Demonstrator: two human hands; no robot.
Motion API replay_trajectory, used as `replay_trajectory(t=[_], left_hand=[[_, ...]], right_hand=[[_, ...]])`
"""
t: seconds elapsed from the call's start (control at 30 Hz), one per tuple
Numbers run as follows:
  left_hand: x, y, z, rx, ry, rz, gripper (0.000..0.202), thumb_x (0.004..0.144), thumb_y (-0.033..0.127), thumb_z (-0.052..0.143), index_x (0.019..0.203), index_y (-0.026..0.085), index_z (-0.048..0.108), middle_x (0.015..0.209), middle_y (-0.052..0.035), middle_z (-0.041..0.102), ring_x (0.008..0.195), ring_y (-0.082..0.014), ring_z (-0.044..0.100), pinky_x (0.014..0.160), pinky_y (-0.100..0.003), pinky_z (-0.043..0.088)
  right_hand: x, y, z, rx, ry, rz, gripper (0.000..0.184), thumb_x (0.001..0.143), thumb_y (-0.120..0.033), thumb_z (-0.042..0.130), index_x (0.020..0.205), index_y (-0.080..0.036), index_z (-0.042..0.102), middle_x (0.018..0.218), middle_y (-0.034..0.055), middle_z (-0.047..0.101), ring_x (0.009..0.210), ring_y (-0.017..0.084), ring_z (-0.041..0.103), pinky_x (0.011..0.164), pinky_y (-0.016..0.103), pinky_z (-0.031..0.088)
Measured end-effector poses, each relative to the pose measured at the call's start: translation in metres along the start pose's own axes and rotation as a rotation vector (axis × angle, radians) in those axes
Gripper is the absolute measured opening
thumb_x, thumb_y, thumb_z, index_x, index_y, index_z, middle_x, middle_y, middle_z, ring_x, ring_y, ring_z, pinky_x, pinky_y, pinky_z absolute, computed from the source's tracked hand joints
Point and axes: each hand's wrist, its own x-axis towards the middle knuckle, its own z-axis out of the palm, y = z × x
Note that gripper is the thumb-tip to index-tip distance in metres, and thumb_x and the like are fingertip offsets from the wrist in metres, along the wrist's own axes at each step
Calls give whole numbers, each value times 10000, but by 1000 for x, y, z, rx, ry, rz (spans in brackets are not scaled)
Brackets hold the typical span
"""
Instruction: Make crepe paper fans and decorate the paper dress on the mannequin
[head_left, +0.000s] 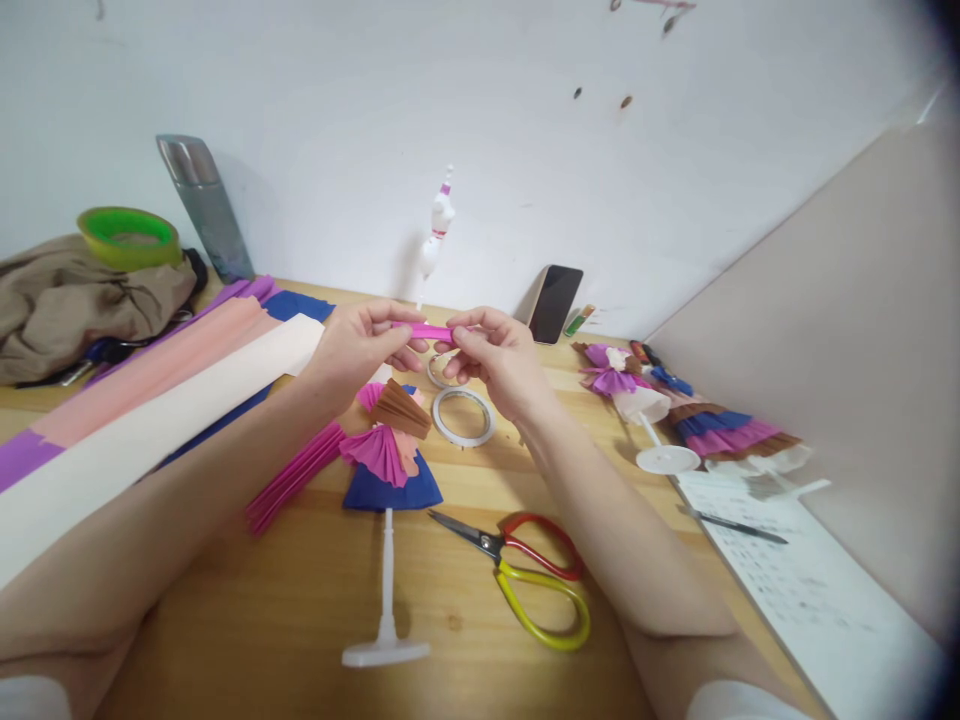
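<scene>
Between my two hands a narrow strip of pink crepe paper [429, 331] is stretched level above the table. Its left end is pinched by my left hand [367, 345], its right end by my right hand [491, 355]. Below them lies a small white doll-form stand [388, 575] dressed in pleated paper: a blue skirt [394, 485], a pink pleated layer [375, 452] and a brown piece [403, 408]. A roll of white tape [463, 417] rests just under my right hand, with a second roll partly hidden behind the fingers.
Scissors [499, 555] with red and yellow handles lie at front centre. Folded pink paper [296, 480] and long paper sheets [172, 400] spread leftward. Dressed stands [615, 375], a pen [742, 526] and a written sheet [810, 590] are right. A phone [556, 303] leans on the wall.
</scene>
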Motion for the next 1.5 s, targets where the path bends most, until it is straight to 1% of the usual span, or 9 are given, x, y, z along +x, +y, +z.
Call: replay_trajectory(t=[0.2, 0.4, 0.5, 0.73, 0.83, 1.03, 1.2, 1.37, 1.5], left_hand=[[1, -1, -3, 28, -85, 20, 282, 693, 128, 728, 971, 104, 687, 695, -10, 722, 580, -115, 662, 616, -243, 557], [1, -2, -3, 43, -69, 53, 41, 733, 111, 673, 773, 112, 681, 612, -7, 695, 538, -105, 647, 585, -222, 539], [2, -2, -4, 24, -56, 30, 36, 753, 110, 645, 750, 110, 681, 633, -13, 704, 530, -98, 647, 579, -212, 535], [3, -3, -4, -7, -41, 1, 127, 742, 50, 583, 764, 105, 695, 622, -11, 706, 519, -93, 646, 568, -200, 520], [3, -2, -4, 1, -33, -9, 97, 750, 66, 603, 747, 103, 693, 632, -14, 711, 511, -91, 643, 564, -204, 520], [4, -3, -5, 10, -39, -20, 123, 755, 88, 609, 815, 101, 715, 648, -27, 725, 527, -100, 649, 587, -219, 530], [6, -5, -7, -28, -32, -29, 90, 742, 86, 614, 740, 111, 701, 627, -24, 718, 512, -101, 649, 570, -213, 527], [7, -7, -8, -58, -54, -22, 101, 728, 89, 626, 767, 117, 714, 620, -15, 716, 520, -100, 654, 564, -202, 533], [7, -8, -7, -56, -41, -42, 75, 703, 97, 646, 739, 124, 706, 621, -17, 715, 513, -104, 648, 564, -212, 537]], right_hand=[[1, 1, -2, 38, -3, 5, 346, 594, -370, 836, 789, -176, 628, 567, -37, 650, 464, 88, 608, 424, 183, 440], [1, 2, -1, 76, -26, 14, 307, 604, -323, 823, 803, -172, 645, 533, -35, 648, 483, 88, 606, 460, 185, 453], [1, 3, 0, 94, -33, 19, 299, 598, -305, 826, 795, -168, 648, 530, -31, 654, 474, 80, 595, 472, 184, 458], [1, 5, 0, 96, -43, 14, 294, 611, -312, 830, 789, -168, 645, 549, -25, 662, 509, 84, 611, 498, 192, 472], [1, 5, 0, 108, -38, 17, 269, 610, -301, 825, 768, -170, 651, 546, -22, 667, 500, 83, 603, 497, 199, 470], [3, 8, -1, 101, -57, 31, 313, 602, -320, 847, 781, -172, 638, 571, -27, 669, 534, 85, 622, 523, 200, 488], [3, 8, -1, 97, -45, 26, 327, 599, -325, 856, 771, -172, 623, 564, -33, 661, 533, 80, 620, 534, 195, 492], [2, 7, 1, 102, -59, 99, 430, 570, -404, 865, 845, -187, 616, 661, -23, 704, 513, 94, 636, 479, 196, 474], [3, 11, 2, 90, -51, 122, 399, 581, -406, 851, 792, -181, 599, 622, -38, 676, 443, 68, 574, 430, 181, 424]])
